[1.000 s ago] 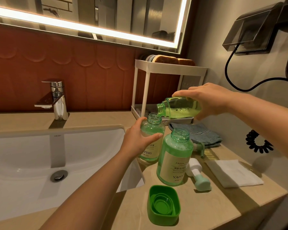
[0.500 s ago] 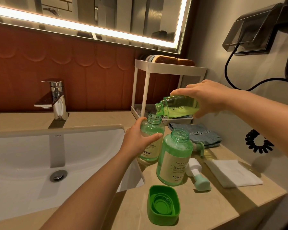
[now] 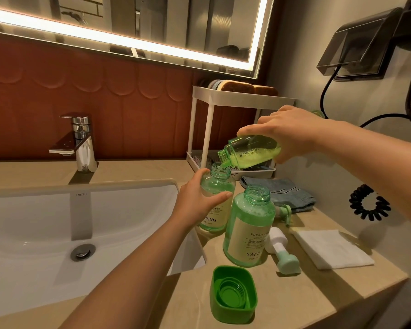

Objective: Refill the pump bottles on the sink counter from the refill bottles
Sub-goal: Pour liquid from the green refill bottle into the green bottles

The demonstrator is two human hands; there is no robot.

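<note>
Here, one sink [image 3: 33,222] is seen left of the left fingers, set into one counter [image 3: 318,293]. Two pump bottles are counted, both upright and uncapped. The taller pump bottle [image 3: 249,233] stands free just right of the left fingers. The shorter pump bottle [image 3: 220,184] is gripped by the left hand [image 3: 197,200], thumb and fingers curled round its shoulder. One refill bottle [image 3: 254,153] is held tilted in the right hand [image 3: 292,131], fingers wrapped over it, its mouth just above the shorter neck. One green cap [image 3: 233,295] lies upturned nearer than the left fingers. Two pump heads [image 3: 282,250] [image 3: 285,211] lie below the right fingers.
</note>
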